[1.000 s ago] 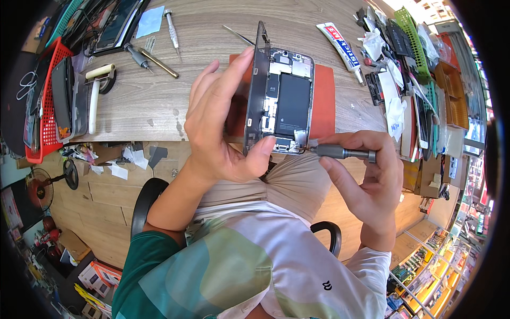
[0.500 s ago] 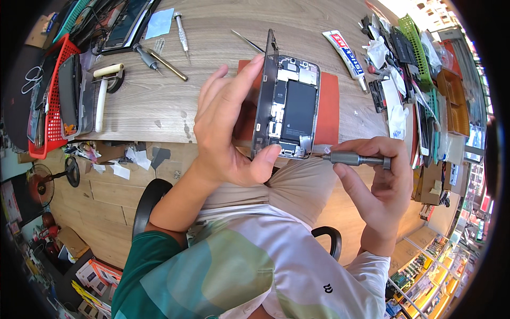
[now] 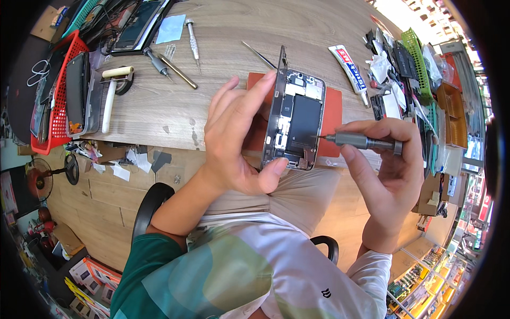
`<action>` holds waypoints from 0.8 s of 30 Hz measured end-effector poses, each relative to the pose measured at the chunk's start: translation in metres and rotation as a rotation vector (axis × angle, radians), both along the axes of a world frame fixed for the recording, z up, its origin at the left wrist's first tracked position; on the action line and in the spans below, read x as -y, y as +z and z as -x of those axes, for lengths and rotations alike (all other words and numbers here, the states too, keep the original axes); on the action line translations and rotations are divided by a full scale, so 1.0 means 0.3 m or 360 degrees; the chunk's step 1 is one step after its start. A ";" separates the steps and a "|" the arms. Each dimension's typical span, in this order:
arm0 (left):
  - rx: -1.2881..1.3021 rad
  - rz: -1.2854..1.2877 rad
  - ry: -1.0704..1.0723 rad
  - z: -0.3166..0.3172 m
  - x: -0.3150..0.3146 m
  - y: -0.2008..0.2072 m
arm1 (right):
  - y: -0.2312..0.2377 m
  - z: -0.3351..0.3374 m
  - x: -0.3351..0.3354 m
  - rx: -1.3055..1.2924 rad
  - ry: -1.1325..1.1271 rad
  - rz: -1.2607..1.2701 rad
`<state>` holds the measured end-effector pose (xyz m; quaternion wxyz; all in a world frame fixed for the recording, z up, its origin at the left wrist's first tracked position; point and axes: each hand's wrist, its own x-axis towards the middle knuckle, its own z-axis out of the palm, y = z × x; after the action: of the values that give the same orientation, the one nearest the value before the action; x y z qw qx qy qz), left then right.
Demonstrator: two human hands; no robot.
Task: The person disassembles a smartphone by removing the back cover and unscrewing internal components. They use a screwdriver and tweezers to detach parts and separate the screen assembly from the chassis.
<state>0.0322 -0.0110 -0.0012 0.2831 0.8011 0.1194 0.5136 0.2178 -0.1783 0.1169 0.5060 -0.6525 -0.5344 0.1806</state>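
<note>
My left hand grips an opened smartphone by its raised screen panel, thumb at the lower edge and fingers behind the panel. The panel stands almost upright along the phone's left side. Inside the body show a black battery and silvery metal covers. My right hand is closed around a grey precision screwdriver. Its thin tip points left, at the phone's right edge beside the battery; whether it touches, I cannot tell. Under the phone lies a reddish-brown mat.
Right of the mat lies a white-and-blue glue tube, with piled parts and a green basket beyond. To the left are a red basket, a white-handled roller and several screwdrivers. A pointed metal tool lies behind the phone.
My right hand has raised the screwdriver from the phone's lower right corner to beside the battery. The view has shifted slightly; my left hand keeps its hold on the phone.
</note>
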 end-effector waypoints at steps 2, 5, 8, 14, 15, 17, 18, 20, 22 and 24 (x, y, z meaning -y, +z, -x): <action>0.0007 0.0001 0.0008 -0.002 0.002 0.003 | 0.024 -0.017 -0.021 0.0053 0.0041 0.0014; 0.0031 -0.0006 0.0017 -0.006 0.000 0.005 | 0.052 -0.029 -0.079 0.0113 -0.0009 0.0045; 0.0028 0.0007 0.0009 -0.004 0.003 0.009 | 0.060 -0.051 -0.146 0.0193 -0.0033 0.0132; -0.0008 0.0066 -0.0020 0.001 0.003 0.025 | 0.021 -0.083 -0.227 0.0455 -0.0006 0.0147; -0.0008 0.0071 -0.0029 0.000 0.003 0.027 | 0.010 -0.087 -0.231 0.0461 -0.0016 0.0118; -0.0014 0.0077 -0.0041 0.000 0.001 0.027 | 0.005 -0.093 -0.238 0.0442 -0.0015 0.0128; -0.0019 0.0078 -0.0044 0.002 0.000 0.027 | 0.012 -0.093 -0.237 0.0417 -0.0006 0.0167; -0.0022 0.0080 -0.0047 0.002 -0.001 0.027 | 0.020 -0.100 -0.238 0.0371 0.0028 0.0208; -0.0030 0.0092 -0.0050 0.003 -0.003 0.032 | 0.021 -0.113 -0.247 0.0330 0.0076 0.0210; -0.0066 0.0119 -0.0070 0.010 -0.007 0.047 | 0.015 -0.126 -0.266 0.0335 0.0127 0.0204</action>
<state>0.0292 -0.0090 0.0129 0.3216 0.8029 0.1267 0.4856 0.2556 -0.0986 0.1213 0.3969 -0.6770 -0.5975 0.1649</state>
